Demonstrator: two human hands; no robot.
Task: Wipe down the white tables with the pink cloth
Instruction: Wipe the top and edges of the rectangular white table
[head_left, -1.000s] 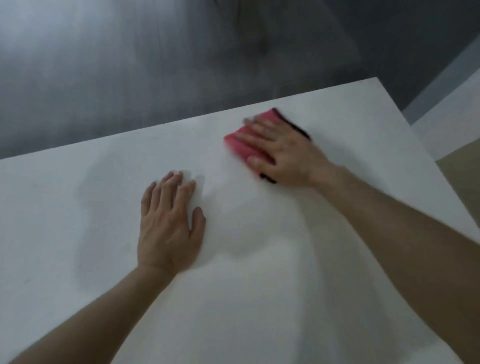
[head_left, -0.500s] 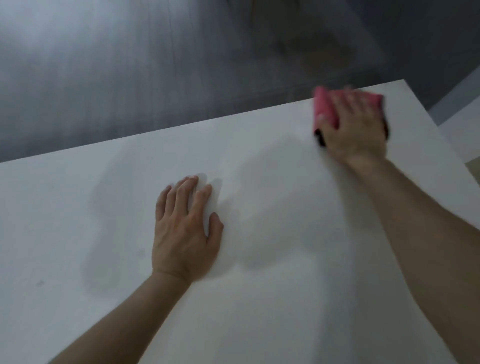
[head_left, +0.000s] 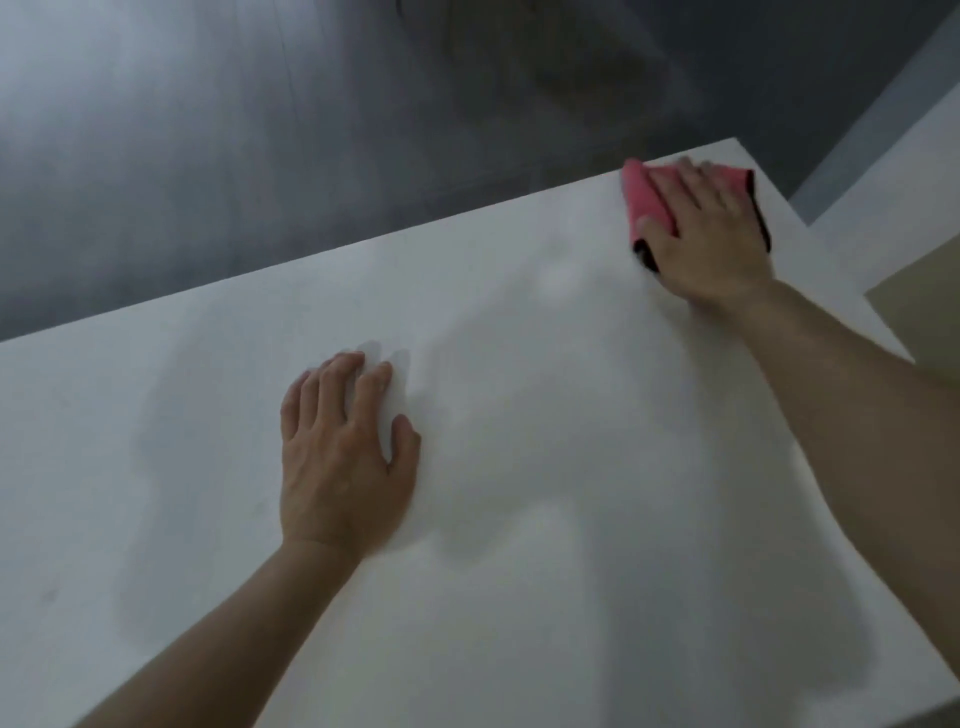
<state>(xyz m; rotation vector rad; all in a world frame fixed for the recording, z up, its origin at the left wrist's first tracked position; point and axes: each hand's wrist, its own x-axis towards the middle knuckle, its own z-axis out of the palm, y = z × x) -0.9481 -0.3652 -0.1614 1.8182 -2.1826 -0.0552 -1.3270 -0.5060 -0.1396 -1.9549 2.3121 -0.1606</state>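
Hands first: left hand lies palm down near the middle of the white tabletop, fingers straight and slightly spread, nothing under or in it. Right hand presses flat on the pink cloth at the tabletop's far right corner, with its fingers stretched toward the far edge and not curled around the fabric. Cloth is folded. Pink shows to the left of the hand, and dark trim shows along the right and near sides. Soft shadows cross the tabletop. Grey floor lies beyond the far edge. A second white surface stands apart past the right corner.
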